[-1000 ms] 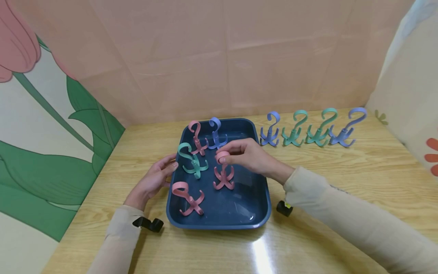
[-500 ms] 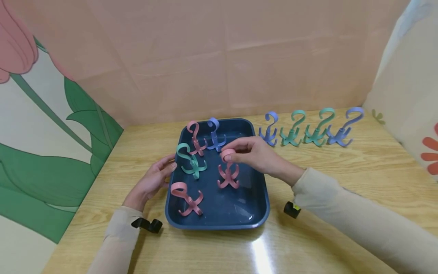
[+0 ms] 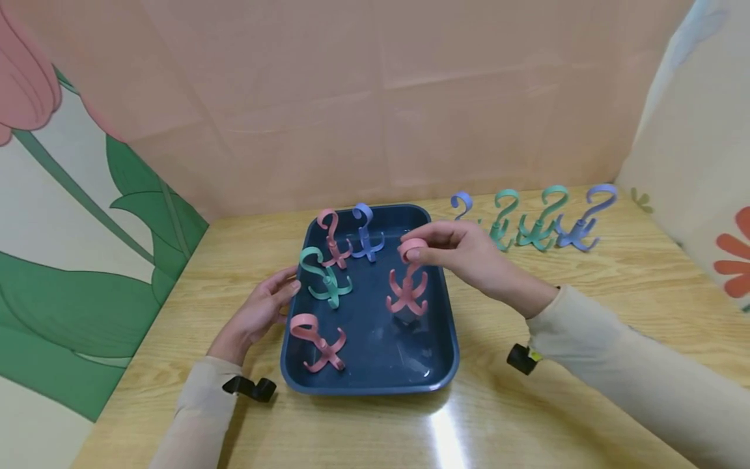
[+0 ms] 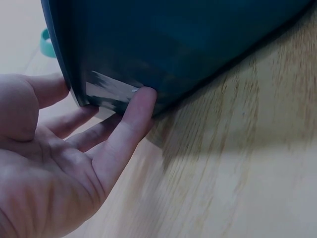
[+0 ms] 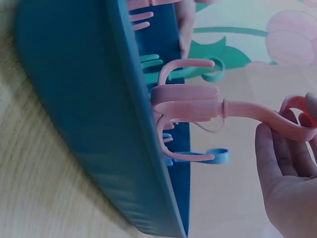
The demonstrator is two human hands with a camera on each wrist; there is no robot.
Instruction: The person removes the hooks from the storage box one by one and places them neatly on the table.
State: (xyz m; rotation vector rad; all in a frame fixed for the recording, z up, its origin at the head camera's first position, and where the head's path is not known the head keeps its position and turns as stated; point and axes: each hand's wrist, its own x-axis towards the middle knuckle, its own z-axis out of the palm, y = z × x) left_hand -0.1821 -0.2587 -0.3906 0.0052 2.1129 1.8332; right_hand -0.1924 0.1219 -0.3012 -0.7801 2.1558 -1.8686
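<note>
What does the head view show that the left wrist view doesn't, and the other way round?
Only the head view shows the right hand pinching a pink hook, plus the row of four hooks on the table.

Only the left wrist view shows a pale patch on the tray's outer wall; label or reflection, I can't tell.

Both show the left hand touching the tray, the wooden tabletop and something green.

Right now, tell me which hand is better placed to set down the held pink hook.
Likely the right hand: it pinches the pink hook by its top over the tray, whose side the left hand holds.
</note>
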